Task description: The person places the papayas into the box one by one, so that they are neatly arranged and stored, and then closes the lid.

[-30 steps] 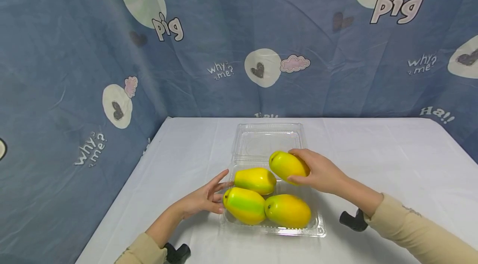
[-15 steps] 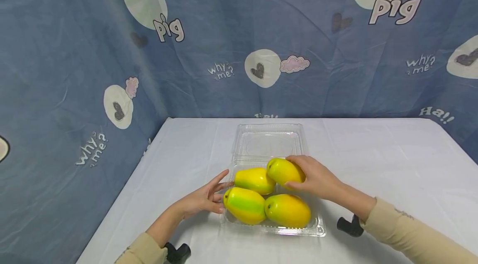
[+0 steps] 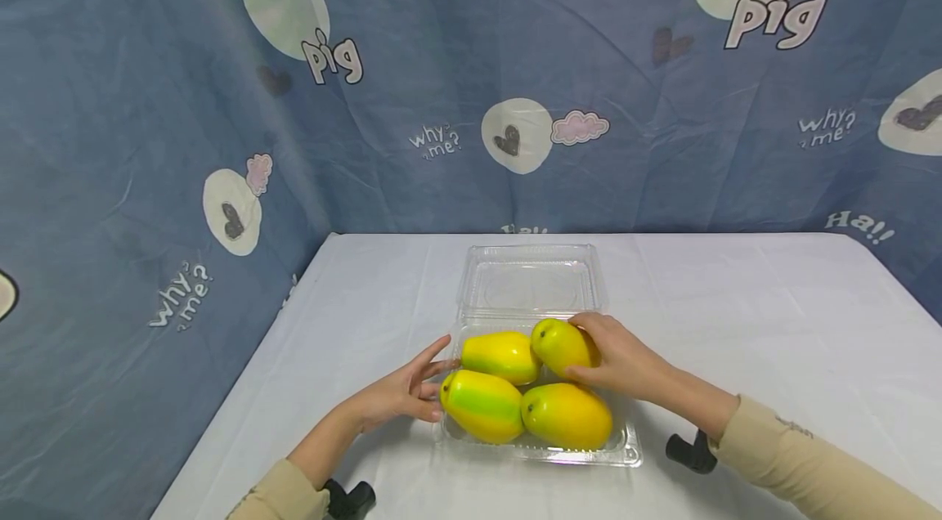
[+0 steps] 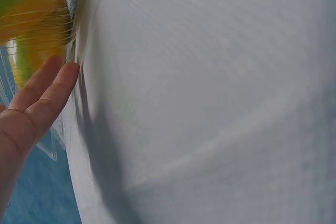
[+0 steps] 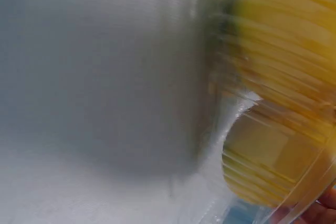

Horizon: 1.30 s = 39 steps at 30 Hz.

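Note:
A clear plastic clamshell box (image 3: 625,445) lies open on the white table, its lid (image 3: 526,279) flat behind it. Several yellow-green mangoes fill the tray. My right hand (image 3: 614,356) grips the back right mango (image 3: 558,344), set low in the tray beside the back left mango (image 3: 500,356). Two more lie in front: a green-banded one (image 3: 482,405) and a yellow-orange one (image 3: 567,415). My left hand (image 3: 405,391) rests with straight fingers against the tray's left side; its fingertips (image 4: 58,80) touch the clear wall. The right wrist view is a blur of yellow fruit (image 5: 283,51) through plastic.
The white table (image 3: 773,316) stretches wide on both sides of the box. A blue patterned cloth (image 3: 147,136) hangs behind and along the left side. Black wrist mounts (image 3: 688,452) sit near the table's front edge.
My right hand has brought the mango down and leftward, from above the tray's back right corner into the tray beside the back left mango. The left hand has stayed put.

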Each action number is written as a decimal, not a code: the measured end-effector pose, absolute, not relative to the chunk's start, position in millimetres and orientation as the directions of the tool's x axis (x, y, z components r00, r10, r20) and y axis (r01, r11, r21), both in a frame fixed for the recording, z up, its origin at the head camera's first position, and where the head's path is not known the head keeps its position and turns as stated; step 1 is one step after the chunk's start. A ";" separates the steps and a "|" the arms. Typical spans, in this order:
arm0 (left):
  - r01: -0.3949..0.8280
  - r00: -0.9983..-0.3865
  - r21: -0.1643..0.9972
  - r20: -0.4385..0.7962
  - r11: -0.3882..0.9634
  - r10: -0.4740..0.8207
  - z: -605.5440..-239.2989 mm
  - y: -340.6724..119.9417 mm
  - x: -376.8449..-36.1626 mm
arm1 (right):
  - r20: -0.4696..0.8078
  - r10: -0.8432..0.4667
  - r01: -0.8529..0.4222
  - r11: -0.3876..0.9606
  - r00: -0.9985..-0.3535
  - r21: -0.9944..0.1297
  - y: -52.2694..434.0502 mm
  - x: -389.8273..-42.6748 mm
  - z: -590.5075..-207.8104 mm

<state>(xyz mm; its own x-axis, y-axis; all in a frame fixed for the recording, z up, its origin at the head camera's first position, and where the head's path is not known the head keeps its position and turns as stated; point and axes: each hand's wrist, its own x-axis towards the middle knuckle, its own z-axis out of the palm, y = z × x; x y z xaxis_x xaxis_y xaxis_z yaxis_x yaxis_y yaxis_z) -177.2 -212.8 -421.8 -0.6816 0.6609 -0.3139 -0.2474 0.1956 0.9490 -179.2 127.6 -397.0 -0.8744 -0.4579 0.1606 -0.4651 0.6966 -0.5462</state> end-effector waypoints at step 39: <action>-0.046 -0.866 0.902 -0.250 0.428 0.433 -365.6 -215.8 -258.2 | 0.088 -0.310 -0.288 0.689 -0.947 -0.666 168.1 -241.1 -374.7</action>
<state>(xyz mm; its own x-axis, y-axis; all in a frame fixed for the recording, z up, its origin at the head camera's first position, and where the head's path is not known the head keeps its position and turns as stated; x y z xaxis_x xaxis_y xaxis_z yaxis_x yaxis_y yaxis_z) -258.2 -215.8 -365.6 -0.8662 0.4329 -0.2497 -0.0460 0.4284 0.9024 -241.1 168.1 -374.7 -0.9466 -0.3102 0.0884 -0.2878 0.6886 -0.6656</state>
